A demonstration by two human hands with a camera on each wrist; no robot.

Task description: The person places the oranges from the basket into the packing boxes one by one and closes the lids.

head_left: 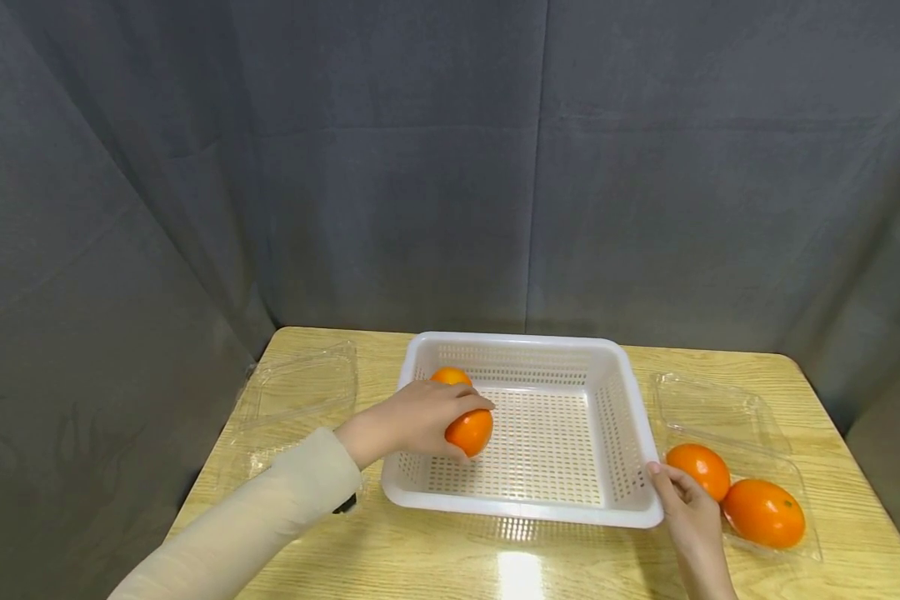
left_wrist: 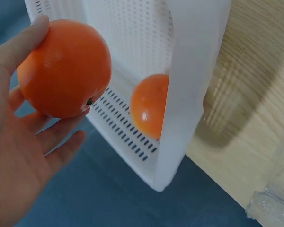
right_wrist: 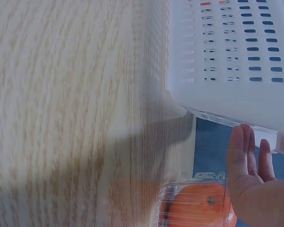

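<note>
My left hand point(head_left: 420, 414) holds an orange point(head_left: 471, 432) over the left part of a white perforated plastic basket point(head_left: 521, 511). In the left wrist view the thumb lies on top of this orange point(left_wrist: 66, 68), with fingers curled beneath it. Behind it, a second orange point(head_left: 452, 376) sits inside the basket by the left wall. My right hand point(head_left: 693, 525) grips the basket's rim at the front right corner, thumb on the rim. From the right wrist view, its fingers point(right_wrist: 236, 146) reach under the rim from outside.
A hinged clear plastic box point(head_left: 720, 408) lies open on the right, with two oranges point(head_left: 697, 471) in its near half. At the left lies another open clear box point(head_left: 300, 392), partly behind my left sleeve. Everything stands on a wood-grain table point(head_left: 420, 558) before a grey curtain.
</note>
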